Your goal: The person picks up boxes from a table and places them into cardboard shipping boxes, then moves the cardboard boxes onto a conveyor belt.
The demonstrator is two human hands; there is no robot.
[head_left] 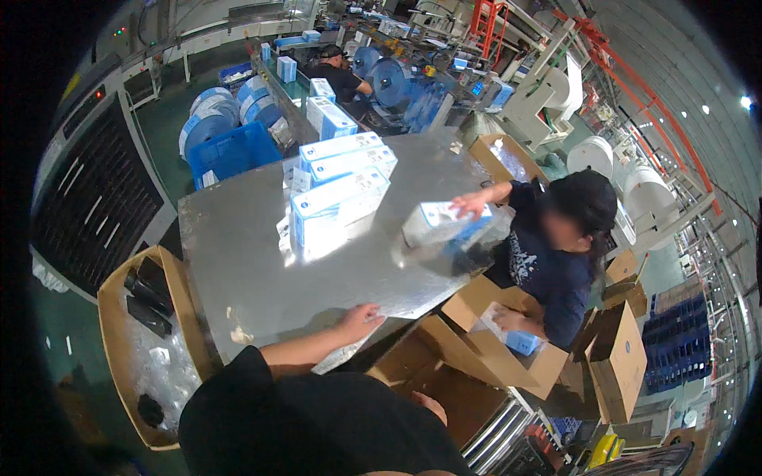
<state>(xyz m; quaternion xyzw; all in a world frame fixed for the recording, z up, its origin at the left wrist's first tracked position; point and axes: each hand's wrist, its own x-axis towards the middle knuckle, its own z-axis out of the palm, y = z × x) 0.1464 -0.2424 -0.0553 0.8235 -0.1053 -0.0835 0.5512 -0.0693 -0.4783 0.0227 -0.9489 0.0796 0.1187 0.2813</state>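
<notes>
My left hand (361, 321) lies flat on the near edge of the shiny metal table (238, 262), fingers apart, on a clear plastic sheet (340, 358) that hangs over the edge. My right hand (429, 406) is low beside an open cardboard carton (413, 361); only part of it shows, and its grip is hidden. Across the table a co-worker in a dark shirt has one hand (472, 205) on a blue-and-white box (439, 223) and the other hand (508, 320) inside a second carton (508, 357).
Stacked blue-and-white boxes (337, 202) stand mid-table. A cardboard bin (119, 317) with plastic film and dark items stands at the left. A blue crate (234, 151) and blue rolls (208, 119) lie beyond the table. Another person (337, 73) works at the far machines. More cartons (619, 357) stand at the right.
</notes>
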